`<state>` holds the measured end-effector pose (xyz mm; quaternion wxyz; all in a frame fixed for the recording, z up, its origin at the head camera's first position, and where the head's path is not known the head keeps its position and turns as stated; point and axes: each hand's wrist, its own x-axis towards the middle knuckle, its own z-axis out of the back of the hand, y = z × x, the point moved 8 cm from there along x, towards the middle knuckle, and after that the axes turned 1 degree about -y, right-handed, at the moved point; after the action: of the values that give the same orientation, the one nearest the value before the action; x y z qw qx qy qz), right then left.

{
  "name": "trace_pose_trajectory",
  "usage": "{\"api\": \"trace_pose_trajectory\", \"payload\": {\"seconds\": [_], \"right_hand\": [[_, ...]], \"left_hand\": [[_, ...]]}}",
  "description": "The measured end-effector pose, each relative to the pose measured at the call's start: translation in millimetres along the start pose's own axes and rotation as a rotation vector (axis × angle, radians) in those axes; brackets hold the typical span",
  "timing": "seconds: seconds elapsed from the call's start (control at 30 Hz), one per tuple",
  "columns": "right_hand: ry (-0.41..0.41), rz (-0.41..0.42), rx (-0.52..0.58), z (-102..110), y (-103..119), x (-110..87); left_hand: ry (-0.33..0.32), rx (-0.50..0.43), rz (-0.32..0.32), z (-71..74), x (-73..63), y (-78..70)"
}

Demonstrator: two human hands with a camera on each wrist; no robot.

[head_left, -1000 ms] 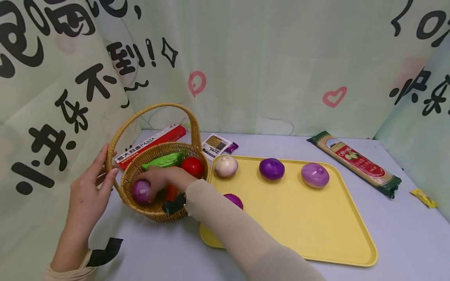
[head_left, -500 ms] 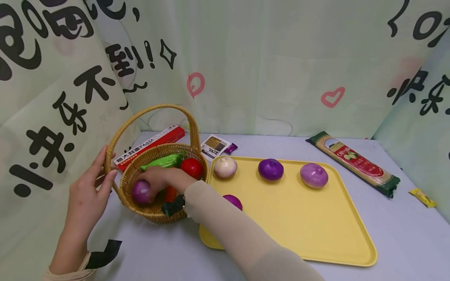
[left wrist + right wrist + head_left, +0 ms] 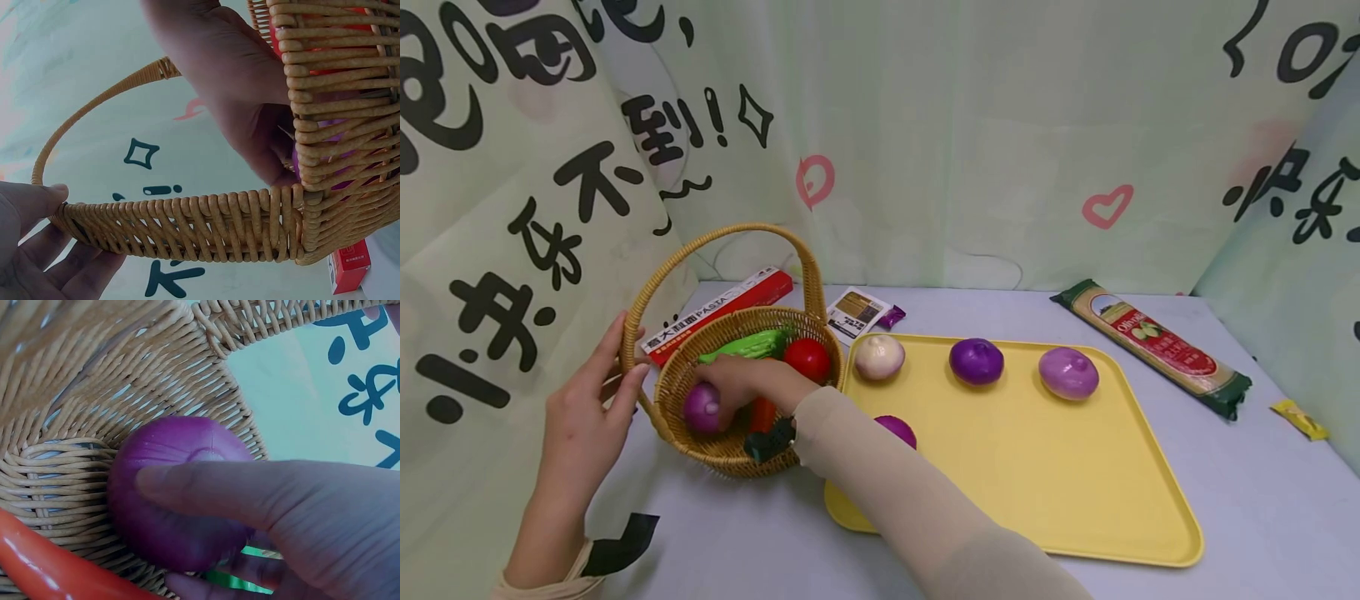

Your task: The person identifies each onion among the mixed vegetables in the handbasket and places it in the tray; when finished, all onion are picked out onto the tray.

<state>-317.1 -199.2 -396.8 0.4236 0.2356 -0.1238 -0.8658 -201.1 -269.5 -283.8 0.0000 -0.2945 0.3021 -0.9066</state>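
My left hand (image 3: 587, 408) pinches the handle of the wicker basket (image 3: 730, 462) on its left side, thumb in front and fingers behind. Inside the basket, my right hand (image 3: 737, 385) grips a purple onion (image 3: 181, 506); in the right wrist view the thumb lies across its top and fingers curl below. Sharing the basket are a green ridged vegetable (image 3: 752, 344), a red tomato (image 3: 807, 360) and a long orange-red vegetable (image 3: 50, 562), partly hidden by my right hand. The left wrist view shows the handle (image 3: 181, 225) between my left thumb and fingers.
Right of the basket lies a yellow tray (image 3: 1037, 483) bearing a pale onion (image 3: 880, 357), a dark purple onion (image 3: 976, 362), a lighter one (image 3: 1068, 373) and one half hidden by my sleeve. A pasta box (image 3: 722, 312), small packet (image 3: 856, 313), pasta bag (image 3: 1150, 346) and yellow wrapper (image 3: 1300, 419) lie around.
Both hands keep their places on the basket handle and the onion. The whole head view has shifted very slightly; the onion in my right hand appears slightly turned.
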Motion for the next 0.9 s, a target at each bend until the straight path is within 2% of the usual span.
{"api": "trace_pose_trajectory", "payload": {"seconds": [0.3,0.4,0.53,0.63,0.8,0.9], "right_hand": [[-0.021,0.045,0.242,7.5,2.2,-4.6],[-0.021,0.075,0.392,12.9,3.7,-9.2],[-0.022,0.106,0.669,20.8,2.8,-17.1],[-0.029,0.132,0.813,27.3,1.4,-23.7],[-0.074,0.172,0.95,39.5,-3.3,-32.7],[-0.106,0.178,0.975,46.3,-9.1,-37.7]], "left_hand": [[0.013,-0.002,0.006,0.2,-0.1,0.2],[0.02,0.007,0.011,0.2,0.0,0.4],[0.022,0.012,0.011,0.3,0.0,0.5],[0.024,0.009,0.004,0.4,0.6,0.2],[0.023,0.012,0.001,0.8,1.0,0.4],[0.023,0.015,0.01,0.6,1.0,1.3]]}}
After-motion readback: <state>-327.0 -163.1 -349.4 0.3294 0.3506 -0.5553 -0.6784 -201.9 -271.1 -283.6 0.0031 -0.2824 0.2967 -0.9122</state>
